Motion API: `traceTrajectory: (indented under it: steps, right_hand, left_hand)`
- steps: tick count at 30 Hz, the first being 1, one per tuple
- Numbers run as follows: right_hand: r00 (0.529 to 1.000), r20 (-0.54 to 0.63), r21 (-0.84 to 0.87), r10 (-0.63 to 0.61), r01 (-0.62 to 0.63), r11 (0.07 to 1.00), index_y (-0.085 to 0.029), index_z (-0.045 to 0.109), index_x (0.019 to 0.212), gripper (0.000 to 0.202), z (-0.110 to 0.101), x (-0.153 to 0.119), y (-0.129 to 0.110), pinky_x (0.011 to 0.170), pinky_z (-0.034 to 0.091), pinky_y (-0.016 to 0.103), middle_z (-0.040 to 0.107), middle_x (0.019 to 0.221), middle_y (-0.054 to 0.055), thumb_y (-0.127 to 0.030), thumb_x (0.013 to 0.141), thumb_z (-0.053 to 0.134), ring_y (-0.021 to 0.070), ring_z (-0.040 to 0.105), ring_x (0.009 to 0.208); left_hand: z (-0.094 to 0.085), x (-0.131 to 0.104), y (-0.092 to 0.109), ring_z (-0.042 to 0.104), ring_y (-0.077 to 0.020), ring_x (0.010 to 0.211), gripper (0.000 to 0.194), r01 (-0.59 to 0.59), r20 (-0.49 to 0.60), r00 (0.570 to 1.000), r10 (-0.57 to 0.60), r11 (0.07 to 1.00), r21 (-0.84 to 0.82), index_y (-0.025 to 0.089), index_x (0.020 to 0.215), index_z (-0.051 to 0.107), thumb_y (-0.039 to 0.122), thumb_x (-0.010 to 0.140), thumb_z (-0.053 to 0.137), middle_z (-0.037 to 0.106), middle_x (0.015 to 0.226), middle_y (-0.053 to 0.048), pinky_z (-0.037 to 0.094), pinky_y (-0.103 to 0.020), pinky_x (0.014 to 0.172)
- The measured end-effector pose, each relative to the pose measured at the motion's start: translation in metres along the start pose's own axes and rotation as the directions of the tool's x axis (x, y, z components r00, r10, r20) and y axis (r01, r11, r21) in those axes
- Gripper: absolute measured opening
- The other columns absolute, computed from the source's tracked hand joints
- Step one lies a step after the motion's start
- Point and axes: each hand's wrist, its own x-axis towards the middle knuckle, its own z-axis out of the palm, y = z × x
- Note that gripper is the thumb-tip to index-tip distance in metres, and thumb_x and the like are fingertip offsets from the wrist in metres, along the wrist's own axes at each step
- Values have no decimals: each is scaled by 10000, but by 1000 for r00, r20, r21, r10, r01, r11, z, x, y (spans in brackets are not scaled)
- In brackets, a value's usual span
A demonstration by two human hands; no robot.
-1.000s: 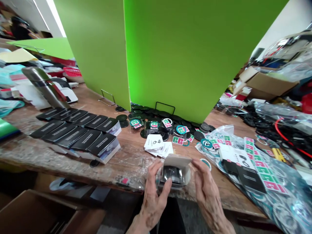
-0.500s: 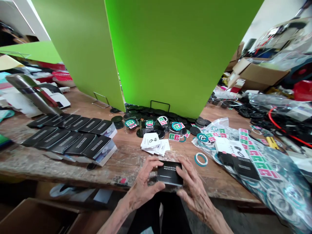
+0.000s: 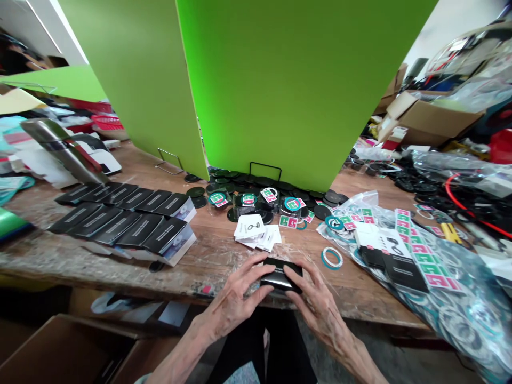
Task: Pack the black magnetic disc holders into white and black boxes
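Bright, even light fills the room, with a pale strip glowing at upper left. The green board [image 3: 308,90] shines brightest beside its fold; glare streaks the plastic bag [image 3: 476,314]. Wide-lens distortion stretches the edges, and small print blurs.

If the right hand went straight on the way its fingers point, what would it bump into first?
The black box, which the right hand is touching. Past it, perhaps the fingers of the left hand, then the white leaflets; depth is unclear.
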Motion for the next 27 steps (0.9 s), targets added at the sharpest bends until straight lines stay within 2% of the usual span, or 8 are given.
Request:
traceTrajectory:
  steps: [5,9,12,15,18,20,23,27]
  right_hand:
    - [1000,1,-44,-19,19,999,-272,381,1413,489,-8,2,-6,1077,406,422,364,1414,87,-128,948,429,222,293,1382]
    - [996,14,-146,-85,86,986,-236,359,1434,510,-6,-1,-5,1043,430,484,366,1424,118,-133,941,439,279,246,1398]
    - [993,16,-226,-120,121,967,-231,331,1454,563,0,-6,2,1031,431,513,373,1425,147,-95,921,450,302,299,1370]
    - [991,-29,-233,-132,122,965,-285,340,1447,591,8,-9,2,993,476,468,387,1423,128,-49,909,408,282,387,1323]
    - [989,-144,-137,-40,20,990,-337,354,1429,529,19,-1,-16,927,529,406,324,1468,93,-144,939,410,270,432,1297]
    - [975,-194,-40,106,-116,992,-301,315,1451,516,31,13,-37,940,520,424,335,1466,109,-257,952,436,278,449,1284]
    - [956,-128,143,265,-247,958,-213,257,1472,579,59,49,-69,962,497,466,450,1397,143,-356,946,452,285,500,1238]
    - [977,31,377,209,-205,903,-149,309,1440,537,116,111,-89,988,476,446,522,1339,153,-329,946,417,259,545,1197]
  left_hand:
    - [-2,2,-3,538,-170,1212,360,-57,-40,997,58,998,25,293,1235,561,161,901,539,517,1339,-52,481,-343,1024]
    - [5,-4,-10,483,-210,1284,429,-164,-68,984,167,985,56,225,1307,513,116,893,537,422,1438,-127,473,-349,1038]
    - [15,-8,-17,461,-216,1303,455,-210,-105,971,215,976,61,200,1317,499,66,884,527,391,1454,-149,471,-336,1041]
    - [19,-11,-13,493,-209,1264,421,-175,-151,972,178,984,30,203,1261,542,51,868,538,426,1409,-133,491,-339,1022]
    - [11,-21,7,524,-207,1195,385,-73,-246,966,81,996,43,212,1206,569,83,843,585,444,1333,-115,524,-341,970]
    - [2,-31,20,539,-198,1146,384,16,-373,927,22,995,98,216,1199,566,96,836,597,442,1281,-107,538,-331,932]
    - [-18,-46,21,557,-178,1074,353,204,-556,829,-54,956,211,223,1177,568,108,845,593,453,1200,-87,538,-321,897]
    - [-51,-56,-11,544,-210,1031,289,422,-691,720,-68,833,358,200,1141,579,174,855,606,459,1118,-91,519,-394,893]
